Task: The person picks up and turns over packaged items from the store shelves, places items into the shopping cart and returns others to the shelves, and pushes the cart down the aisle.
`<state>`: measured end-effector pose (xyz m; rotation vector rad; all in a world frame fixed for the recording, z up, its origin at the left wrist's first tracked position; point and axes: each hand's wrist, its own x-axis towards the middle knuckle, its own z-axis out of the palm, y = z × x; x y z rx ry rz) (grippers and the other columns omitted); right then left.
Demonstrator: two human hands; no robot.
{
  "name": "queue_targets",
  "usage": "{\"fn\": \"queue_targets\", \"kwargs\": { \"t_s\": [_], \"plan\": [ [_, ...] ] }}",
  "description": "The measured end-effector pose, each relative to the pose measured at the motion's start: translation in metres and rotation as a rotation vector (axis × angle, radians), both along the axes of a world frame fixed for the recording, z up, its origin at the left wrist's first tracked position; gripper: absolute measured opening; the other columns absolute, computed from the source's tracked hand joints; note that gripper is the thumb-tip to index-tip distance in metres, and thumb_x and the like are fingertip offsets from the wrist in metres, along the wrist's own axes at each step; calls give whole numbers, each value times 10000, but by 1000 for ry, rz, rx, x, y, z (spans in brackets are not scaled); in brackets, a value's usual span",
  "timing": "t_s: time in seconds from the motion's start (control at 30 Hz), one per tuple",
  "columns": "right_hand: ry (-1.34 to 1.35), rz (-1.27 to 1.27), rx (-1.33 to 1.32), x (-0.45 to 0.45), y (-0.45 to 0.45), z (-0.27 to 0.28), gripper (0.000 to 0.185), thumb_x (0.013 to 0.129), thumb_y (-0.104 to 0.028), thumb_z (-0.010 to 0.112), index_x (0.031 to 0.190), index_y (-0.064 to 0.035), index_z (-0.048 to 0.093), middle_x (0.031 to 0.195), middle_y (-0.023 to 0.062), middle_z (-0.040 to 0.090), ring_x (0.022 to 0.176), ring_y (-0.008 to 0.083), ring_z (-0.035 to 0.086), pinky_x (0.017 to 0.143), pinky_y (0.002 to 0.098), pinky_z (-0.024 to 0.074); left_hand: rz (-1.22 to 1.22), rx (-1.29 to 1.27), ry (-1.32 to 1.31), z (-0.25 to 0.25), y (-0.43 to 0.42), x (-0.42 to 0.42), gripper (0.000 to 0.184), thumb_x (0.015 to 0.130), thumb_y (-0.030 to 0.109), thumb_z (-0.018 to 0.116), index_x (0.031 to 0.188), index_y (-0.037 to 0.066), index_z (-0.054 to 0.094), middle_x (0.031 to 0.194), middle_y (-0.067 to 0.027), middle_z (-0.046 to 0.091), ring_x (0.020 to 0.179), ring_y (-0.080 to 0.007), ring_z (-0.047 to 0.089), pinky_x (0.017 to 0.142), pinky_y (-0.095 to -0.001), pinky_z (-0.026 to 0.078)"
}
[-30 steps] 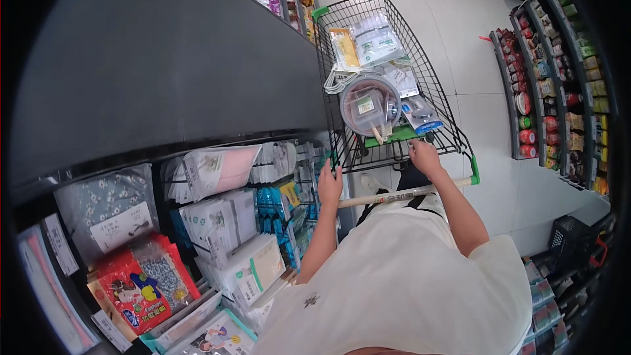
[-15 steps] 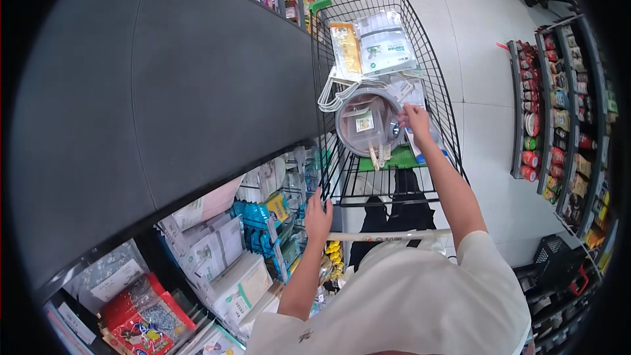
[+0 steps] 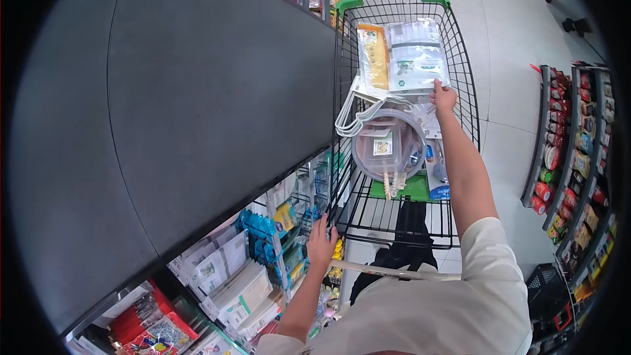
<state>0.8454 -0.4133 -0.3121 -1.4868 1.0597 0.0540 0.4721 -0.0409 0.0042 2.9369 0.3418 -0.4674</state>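
My right hand (image 3: 443,96) reaches into the wire shopping cart (image 3: 474,110), its fingers closed on the lower right corner of a white plastic package (image 3: 415,59). Left of that package lies a yellow one (image 3: 374,59). White hangers (image 3: 357,118) rest by the cart's left side, next to a round grey-rimmed basin (image 3: 420,135) that holds a clear container (image 3: 386,151). A blue and white pack (image 3: 437,181) lies right of the basin. My left hand (image 3: 321,243) is beside the cart's near left corner, fingers apart, with nothing in it.
A large dark panel (image 3: 217,85) spans the left, above racks of packaged goods (image 3: 236,289). Shelves of snacks (image 3: 575,151) stand at the right, with a black basket (image 3: 547,289) below them. Part of another person's feet (image 3: 575,26) shows at the top right. The cart handle (image 3: 394,272) crosses near my body.
My right hand has moved from the cart's near end, past the basin, to the white package at the far end. My left hand has come lower, outside the cart.
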Motion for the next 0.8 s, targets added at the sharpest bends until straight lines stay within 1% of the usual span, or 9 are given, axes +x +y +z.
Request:
{"fn": "queue_targets", "kwargs": {
  "t_s": [0.03,0.13,0.2,0.27,0.4,0.5,0.57,0.67,0.8],
  "plan": [
    [-22,23,-1,0,3,-2,361,946,-271,711,942,76,613,782,131,692,581,173,685,455,268,513,-5,-8,-7,1,1,1,515,948,311,624,1414,109,540,1248,-144,641,1068,-346,666,827,-445,576],
    [-47,62,-133,3,12,-3,273,972,-181,653,939,87,616,781,149,708,601,185,713,473,280,532,0,-15,-4,3,0,3,518,943,306,636,1412,108,542,1245,-148,643,1068,-347,666,828,-446,575],
    [12,126,-172,-1,13,-9,292,1001,-174,588,972,115,621,791,167,724,638,212,739,486,288,545,6,-16,1,4,-1,3,518,941,303,640,1411,106,543,1243,-151,644,1065,-349,666,829,-447,575],
    [31,186,-182,-6,11,-29,365,1004,-234,523,973,100,667,729,190,727,545,255,706,614,344,573,8,-17,-17,4,-1,2,515,944,301,639,1410,105,543,1239,-159,645,1067,-353,664,833,-447,573],
    [95,175,-57,-7,21,51,416,1028,-259,445,981,88,668,695,179,727,570,266,710,653,368,571,16,-33,-27,5,-2,2,505,954,306,623,1407,99,538,1240,-167,643,1069,-361,661,845,-456,569],
    [16,96,-32,-11,23,90,411,1033,-252,429,954,85,650,755,210,722,680,343,711,732,436,547,12,-36,-51,11,-5,3,497,959,301,615,1402,91,537,1247,-168,639,1067,-370,658,855,-465,563],
    [-155,163,-371,-17,20,85,400,1041,-273,429,937,65,616,823,250,682,802,424,666,769,497,492,26,-46,-49,14,-6,2,497,958,302,613,1400,88,537,1242,-172,638,1059,-376,659,858,-466,561],
    [-278,143,-400,-47,27,170,387,1053,-290,437,911,42,574,854,276,622,829,469,608,734,514,451,34,-55,-62,14,-5,-2,497,956,304,611,1396,84,537,1230,-177,639,1038,-387,661,856,-471,557],
    [-443,183,-352,-120,32,253,355,1070,-265,466,866,23,505,758,224,554,676,354,508,672,452,420,18,-71,-117,9,-2,-11,501,951,307,609,1392,81,536,1226,-175,640,1008,-394,667,846,-481,556]
  ]
}}
